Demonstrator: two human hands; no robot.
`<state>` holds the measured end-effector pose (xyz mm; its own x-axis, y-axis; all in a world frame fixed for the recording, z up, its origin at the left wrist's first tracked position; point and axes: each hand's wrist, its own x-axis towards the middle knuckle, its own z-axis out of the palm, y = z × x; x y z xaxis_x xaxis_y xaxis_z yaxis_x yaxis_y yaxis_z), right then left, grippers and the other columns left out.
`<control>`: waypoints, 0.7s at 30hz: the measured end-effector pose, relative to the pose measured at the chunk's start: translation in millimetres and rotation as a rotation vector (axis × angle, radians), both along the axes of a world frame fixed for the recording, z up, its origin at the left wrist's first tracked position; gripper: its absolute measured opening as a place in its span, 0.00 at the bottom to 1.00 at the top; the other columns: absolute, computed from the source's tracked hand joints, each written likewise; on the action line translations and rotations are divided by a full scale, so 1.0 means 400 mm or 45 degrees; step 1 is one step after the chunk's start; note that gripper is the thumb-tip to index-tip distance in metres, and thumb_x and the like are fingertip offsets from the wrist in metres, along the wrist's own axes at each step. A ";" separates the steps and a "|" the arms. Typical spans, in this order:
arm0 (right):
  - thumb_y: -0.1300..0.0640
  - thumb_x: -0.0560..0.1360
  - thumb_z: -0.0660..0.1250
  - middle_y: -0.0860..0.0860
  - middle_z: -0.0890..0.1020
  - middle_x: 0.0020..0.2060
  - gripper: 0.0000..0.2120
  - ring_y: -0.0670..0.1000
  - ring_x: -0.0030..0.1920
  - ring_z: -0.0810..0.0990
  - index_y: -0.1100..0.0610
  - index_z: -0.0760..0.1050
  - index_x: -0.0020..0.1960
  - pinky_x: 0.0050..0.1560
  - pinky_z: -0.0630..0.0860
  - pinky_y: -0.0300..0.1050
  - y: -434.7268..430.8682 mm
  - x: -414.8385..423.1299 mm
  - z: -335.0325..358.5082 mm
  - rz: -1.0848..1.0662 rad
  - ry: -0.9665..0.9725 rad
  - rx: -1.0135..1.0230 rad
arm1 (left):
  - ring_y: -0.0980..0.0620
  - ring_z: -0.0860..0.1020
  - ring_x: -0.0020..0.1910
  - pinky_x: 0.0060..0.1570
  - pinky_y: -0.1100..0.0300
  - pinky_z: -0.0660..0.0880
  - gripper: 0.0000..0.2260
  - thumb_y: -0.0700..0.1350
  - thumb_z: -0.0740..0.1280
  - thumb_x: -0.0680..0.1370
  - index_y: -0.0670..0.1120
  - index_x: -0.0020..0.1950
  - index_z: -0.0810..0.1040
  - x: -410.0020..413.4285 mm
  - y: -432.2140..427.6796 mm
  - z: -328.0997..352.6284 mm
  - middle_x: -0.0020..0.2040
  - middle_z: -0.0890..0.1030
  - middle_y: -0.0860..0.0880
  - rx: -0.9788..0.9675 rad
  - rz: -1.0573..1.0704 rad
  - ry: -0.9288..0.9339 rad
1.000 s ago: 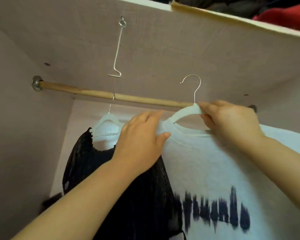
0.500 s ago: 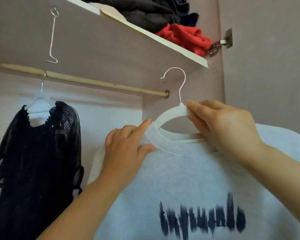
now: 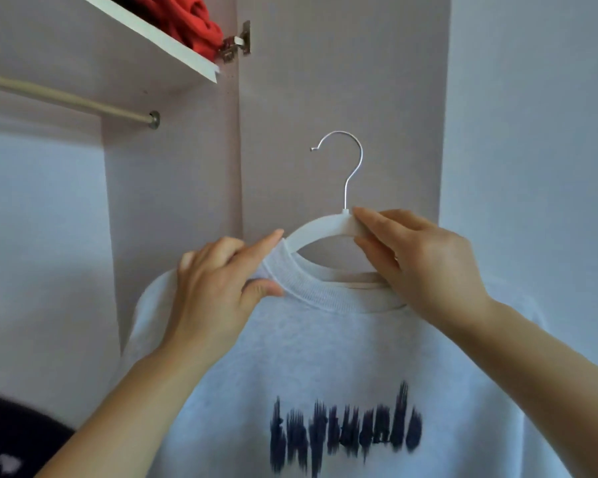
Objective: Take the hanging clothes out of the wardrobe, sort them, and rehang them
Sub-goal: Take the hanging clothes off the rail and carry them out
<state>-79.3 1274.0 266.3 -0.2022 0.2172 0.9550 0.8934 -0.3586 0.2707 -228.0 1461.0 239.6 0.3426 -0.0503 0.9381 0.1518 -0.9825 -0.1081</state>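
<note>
Reference landmark: the wardrobe rail (image 3: pixel 66 98).

1. Position of the work: the sweatshirt (image 3: pixel 325 357) sits on its white hanger (image 3: pixel 321 231), held clear of the rail, lower than it and off to the right of its right-hand end; the hook (image 3: pixel 351 160) is free and engages nothing.
2. Grip state: the right hand (image 3: pixel 425 267) pinches the hanger's crown just beside the hook stem, forefinger on top and thumb beneath; the left hand (image 3: pixel 214 291) pinches the ribbed collar (image 3: pixel 311 291) between thumb and forefinger where the hanger arm enters the neck.
3. Step in hand, as judged: carrying the garment out for sorting, with the collar steadied on the hanger.
4. Procedure: support the weight from the crown, not the collar, so the rib does not stretch; hold the hanger level so neither shoulder slides off; let the left hand guide only; turn the hook's open end away from the rail end and the shelf (image 3: pixel 159 32) above the rail, to avoid snagging; lay the garment flat before releasing either pinch.
5. Caution: a dark garment (image 3: pixel 14 436) shows well below the rail at its left; whether it hangs from the rail cannot be told.
</note>
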 end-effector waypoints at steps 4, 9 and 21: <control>0.49 0.75 0.60 0.49 0.83 0.44 0.16 0.54 0.34 0.81 0.52 0.79 0.58 0.24 0.75 0.44 -0.262 0.029 -0.038 -0.167 0.072 -0.025 | 0.53 0.70 0.44 0.43 0.58 0.61 0.25 0.66 0.53 0.74 0.54 0.66 0.69 0.096 -0.209 -0.033 0.42 0.76 0.48 0.034 -0.189 -0.001; 0.51 0.74 0.61 0.50 0.83 0.44 0.15 0.54 0.33 0.81 0.53 0.79 0.57 0.26 0.76 0.45 -0.626 0.025 -0.088 -0.363 0.195 -0.052 | 0.53 0.70 0.44 0.44 0.57 0.61 0.24 0.60 0.60 0.70 0.54 0.64 0.70 0.210 -0.529 -0.094 0.42 0.76 0.48 0.015 -0.404 0.002; 0.50 0.75 0.61 0.47 0.82 0.42 0.15 0.48 0.30 0.79 0.53 0.78 0.57 0.25 0.78 0.47 -1.410 -0.189 -0.165 -1.138 0.413 -0.086 | 0.53 0.69 0.41 0.48 0.58 0.59 0.25 0.63 0.54 0.75 0.51 0.65 0.71 0.367 -1.323 -0.209 0.39 0.75 0.49 -0.066 -1.215 0.160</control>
